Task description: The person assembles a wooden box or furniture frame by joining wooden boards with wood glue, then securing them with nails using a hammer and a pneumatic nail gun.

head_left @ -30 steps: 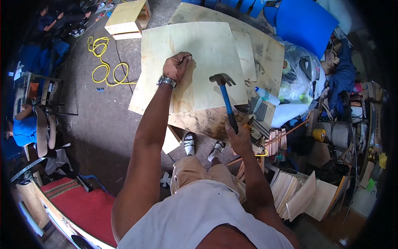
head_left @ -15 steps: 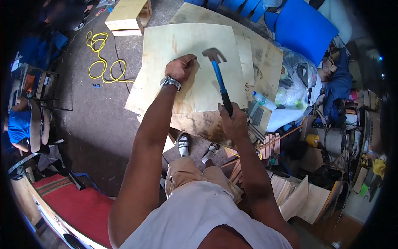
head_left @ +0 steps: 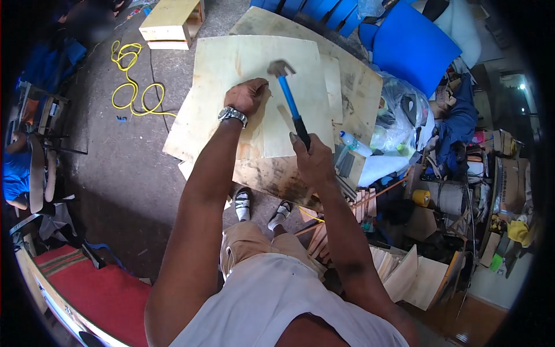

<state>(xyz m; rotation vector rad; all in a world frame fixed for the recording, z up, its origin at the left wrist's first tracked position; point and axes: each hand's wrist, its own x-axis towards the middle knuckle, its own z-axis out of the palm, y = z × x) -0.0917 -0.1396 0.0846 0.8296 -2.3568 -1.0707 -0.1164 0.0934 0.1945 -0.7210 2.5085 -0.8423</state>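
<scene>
A claw hammer (head_left: 288,99) with a blue shaft and black grip is in my right hand (head_left: 315,159), the fingers wrapped round the grip. Its blurred head hangs over the pale plywood sheet (head_left: 295,136), a little to the right of my left hand. My left hand (head_left: 247,96), with a watch on the wrist, rests on that sheet. Thumb and fingertips are pinched together there, and whatever they hold is too small to make out. Beneath the sheet lies a larger, stained board (head_left: 272,177).
A yellow cord (head_left: 134,87) lies looped on the floor at left, near a wooden box (head_left: 167,26). To the right are a plastic bottle (head_left: 355,143), a blue panel (head_left: 419,46) and heaped materials. Wood pieces (head_left: 413,274) stand at lower right.
The hammer head has come closer to my left hand, and my right hand has moved slightly up and left. My left hand keeps its pinch on the sheet. The whole view has shifted a little.
</scene>
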